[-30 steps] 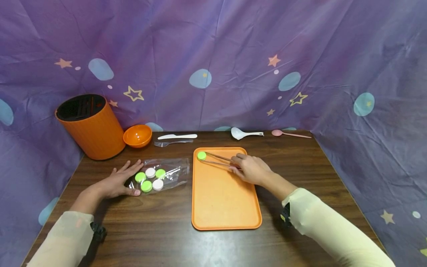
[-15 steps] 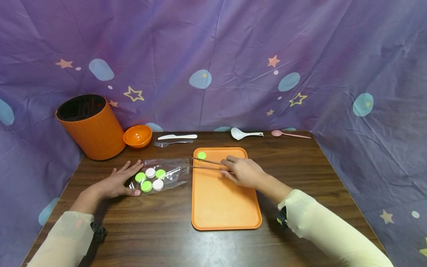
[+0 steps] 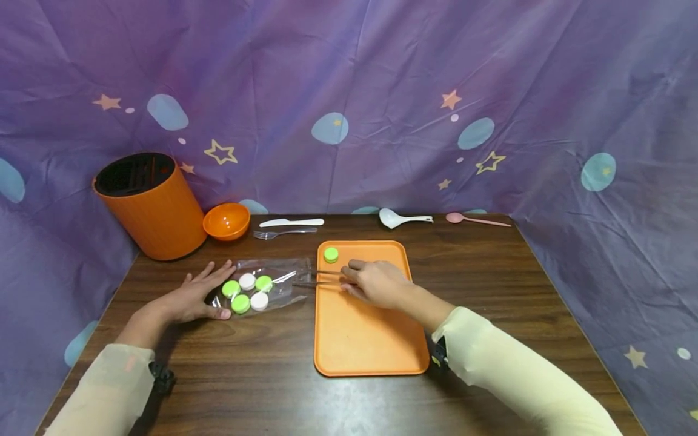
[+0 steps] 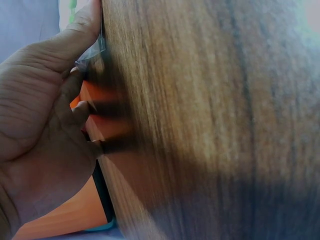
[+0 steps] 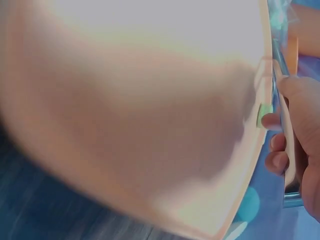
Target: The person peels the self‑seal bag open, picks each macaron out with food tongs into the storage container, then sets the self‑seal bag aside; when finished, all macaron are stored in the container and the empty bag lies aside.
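Far left at the back stands the tall ribbed orange canister [image 3: 151,206], a small orange bowl [image 3: 226,221] right beside it, and a white plastic knife [image 3: 291,222] with a metal fork [image 3: 283,231] just past that. Nearer the front, the left hand [image 3: 191,297] lies flat on the dark wooden table [image 3: 245,369], fingers spread and straight, thumb pressing the edge of the clear plastic bag [image 3: 267,281]. Inside the bag sit five round caps, three green and two white [image 3: 246,292]. Now the thin metal tongs [image 3: 316,278]: their tips reach over the bag's right end, arms apart. The right hand [image 3: 376,283] grips them, fingers curled round the handles, above the flat orange plastic tray [image 3: 371,339]. One lone green cap [image 3: 331,255] rests in the tray's far left corner, just beyond the tongs. At the back right lie a white ladle-shaped spoon [image 3: 400,218] and a pink spoon [image 3: 474,219]
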A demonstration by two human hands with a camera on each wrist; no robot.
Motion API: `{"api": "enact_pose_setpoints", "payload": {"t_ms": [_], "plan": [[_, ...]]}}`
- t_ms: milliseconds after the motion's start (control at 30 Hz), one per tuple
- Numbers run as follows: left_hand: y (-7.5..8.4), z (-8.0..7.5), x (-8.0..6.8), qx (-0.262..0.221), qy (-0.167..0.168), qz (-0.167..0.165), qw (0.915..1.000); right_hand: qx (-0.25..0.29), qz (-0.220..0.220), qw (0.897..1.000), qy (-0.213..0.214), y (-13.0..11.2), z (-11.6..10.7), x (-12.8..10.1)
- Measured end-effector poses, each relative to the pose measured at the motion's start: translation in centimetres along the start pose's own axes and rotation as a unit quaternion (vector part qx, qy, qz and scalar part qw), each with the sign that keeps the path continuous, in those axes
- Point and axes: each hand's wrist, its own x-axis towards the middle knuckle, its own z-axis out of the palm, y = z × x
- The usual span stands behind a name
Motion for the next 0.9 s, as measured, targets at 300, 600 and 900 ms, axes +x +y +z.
{"api": "enact_pose_setpoints", "payload": {"t_ms": [300,600,900], "plan": [[3.0,-0.6,-1.2,-0.009,-0.001,0.015,0.9999,0.02,-0.015,1.0,-0.002,-1.3,0.8,1.6],[1.7,-0.4,-0.7,0.008,-0.003,-0.009,0.9999,0.027,-0.018,0.999,-0.005,-2.6,2.0,3.1],[1.3,-0.3,-0.6,0.0,-0.008,0.001,1.0,0.03,-0.018,0.999,-0.011,-3.4,2.3,4.0]]}}
